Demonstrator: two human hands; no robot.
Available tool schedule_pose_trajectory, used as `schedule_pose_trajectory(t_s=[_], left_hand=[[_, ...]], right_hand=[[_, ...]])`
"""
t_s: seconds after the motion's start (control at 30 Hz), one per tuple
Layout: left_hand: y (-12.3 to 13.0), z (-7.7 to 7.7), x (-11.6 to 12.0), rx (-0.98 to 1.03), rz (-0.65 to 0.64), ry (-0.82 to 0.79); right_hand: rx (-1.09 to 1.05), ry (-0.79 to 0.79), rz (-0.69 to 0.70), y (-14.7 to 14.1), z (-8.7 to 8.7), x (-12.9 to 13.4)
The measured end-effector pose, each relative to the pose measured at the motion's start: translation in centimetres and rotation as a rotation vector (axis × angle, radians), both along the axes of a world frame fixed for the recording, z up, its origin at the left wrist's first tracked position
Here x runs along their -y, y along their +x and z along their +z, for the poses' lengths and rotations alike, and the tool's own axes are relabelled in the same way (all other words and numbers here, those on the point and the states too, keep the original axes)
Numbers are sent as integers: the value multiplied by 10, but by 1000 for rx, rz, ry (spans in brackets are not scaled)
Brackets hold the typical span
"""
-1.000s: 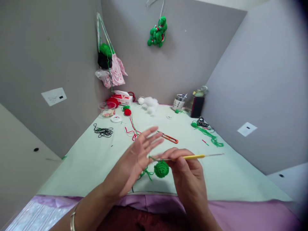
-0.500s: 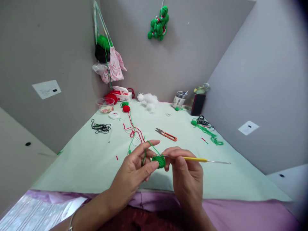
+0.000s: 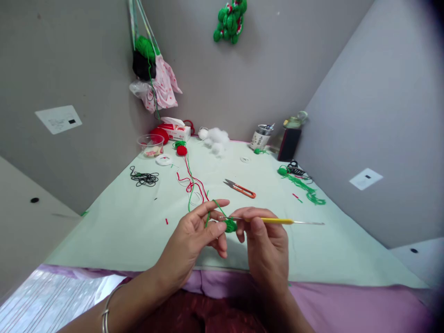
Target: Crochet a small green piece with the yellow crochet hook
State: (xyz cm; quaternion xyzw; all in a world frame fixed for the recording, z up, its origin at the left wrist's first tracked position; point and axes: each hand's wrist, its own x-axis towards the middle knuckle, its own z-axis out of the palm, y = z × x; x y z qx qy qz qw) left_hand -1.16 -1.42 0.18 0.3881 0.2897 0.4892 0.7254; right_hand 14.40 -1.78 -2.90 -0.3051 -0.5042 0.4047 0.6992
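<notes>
Between thumb and fingers, my left hand (image 3: 194, 236) pinches a small green crochet piece (image 3: 231, 225). Green yarn (image 3: 219, 206) runs from the piece up over its raised index finger. My right hand (image 3: 267, 245) grips a crochet hook (image 3: 280, 221) by its yellow handle, held nearly level. The hook's thin metal tip points left, at the top edge of the piece; whether it sits in a stitch I cannot tell. Its other metal end sticks out to the right. Red and green strands lie on the table beyond my left hand.
Orange thread snips (image 3: 240, 188) lie just beyond my hands. Black cord (image 3: 144, 178) and a plastic tub (image 3: 151, 147) are at left. White stuffing (image 3: 216, 139), a can of pens (image 3: 261, 138) and a phone (image 3: 289, 144) stand at the back. Green yarn strands (image 3: 308, 188) lie at right.
The camera view has tipped down slightly. My left fingers have shifted on the green piece, which now shows less of itself, and the hook has slid a little left.
</notes>
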Motion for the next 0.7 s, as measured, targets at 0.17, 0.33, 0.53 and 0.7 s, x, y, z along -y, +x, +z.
schedule_pose_trajectory(t_s=[0.17, 0.33, 0.53, 0.7], left_hand=[[-2, -4, -1, -45, 4, 37], [-4, -8, -1, -51, -2, 56], [-5, -5, 1, -91, 63, 107], [-1, -1, 4, -180, 179, 143]], right_hand=[[-145, -58, 124, 0, 9, -3], [-80, -32, 123, 6, 10, -1], [240, 157, -70, 11, 11, 12], [610, 369, -232, 13, 1, 17]])
